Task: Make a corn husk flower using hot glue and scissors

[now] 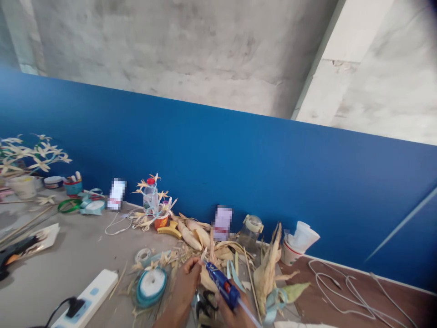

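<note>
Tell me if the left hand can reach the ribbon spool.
Probably yes: the ribbon spool lies right beside the left hand, only husk scraps between, though it seems to pinch a strip.

A deep blue partition board (239, 159) stood along the back of a grey tabletop (68, 259), which met a brown wooden surface (341, 296) on the right. Above it rose a rough bare concrete wall (170, 50) and a paler concrete beam (344, 41), all evenly daylit.
</note>
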Demonstrator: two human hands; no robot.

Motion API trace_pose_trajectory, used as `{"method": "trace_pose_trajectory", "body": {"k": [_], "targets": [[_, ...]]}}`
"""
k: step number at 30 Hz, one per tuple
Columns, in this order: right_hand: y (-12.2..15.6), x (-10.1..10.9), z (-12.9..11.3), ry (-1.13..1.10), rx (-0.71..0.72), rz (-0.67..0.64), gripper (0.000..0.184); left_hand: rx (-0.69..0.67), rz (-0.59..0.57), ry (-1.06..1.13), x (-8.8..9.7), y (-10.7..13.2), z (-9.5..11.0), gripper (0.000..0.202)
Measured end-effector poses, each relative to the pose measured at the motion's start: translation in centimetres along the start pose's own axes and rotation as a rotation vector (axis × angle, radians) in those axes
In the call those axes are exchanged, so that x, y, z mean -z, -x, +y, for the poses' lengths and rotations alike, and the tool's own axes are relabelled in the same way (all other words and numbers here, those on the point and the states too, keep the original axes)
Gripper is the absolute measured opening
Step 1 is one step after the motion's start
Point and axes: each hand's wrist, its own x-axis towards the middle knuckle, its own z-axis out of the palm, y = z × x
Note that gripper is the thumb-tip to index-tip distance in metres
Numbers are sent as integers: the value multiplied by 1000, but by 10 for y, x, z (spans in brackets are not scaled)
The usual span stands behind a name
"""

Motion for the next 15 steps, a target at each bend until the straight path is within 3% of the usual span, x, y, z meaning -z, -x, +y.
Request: {"method": "trace_pose_trajectory", "body": {"k": [15], "targets": [[-2,2,-4,34,86,23,49,6,-10,-4,0,0,-1,38]]}}
